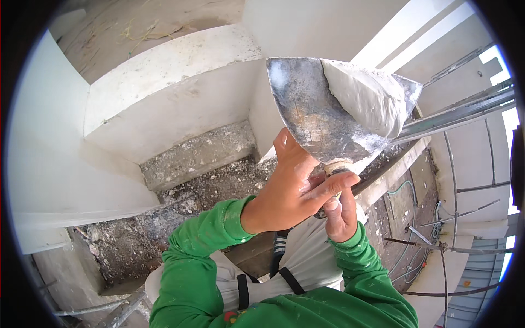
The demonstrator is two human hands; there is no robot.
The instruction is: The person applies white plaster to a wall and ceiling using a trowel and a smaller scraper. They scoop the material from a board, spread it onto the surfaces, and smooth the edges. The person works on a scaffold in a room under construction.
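Note:
A broad putty knife [306, 112] with a grey, stained metal blade is held up in front of me, blade pointing away. A thick smooth mound of white putty [369, 95] lies over the right side of the blade, with a bare metal corner past it. My left hand [292, 188] is closed around the handle just below the blade; its index finger reaches behind the blade and its thumb lies across to the right. My right hand [342, 216] closes on the lower handle, partly hidden behind the left thumb. White smears mark the fingers.
White walls [82, 169] and a white ledge [175, 76] stand to the left and ahead. Below is a rubble-strewn floor strip [219, 183]. A metal pole [459, 115] runs along the right, with thin rods [454, 180] and a loose green cord [413, 197] beneath.

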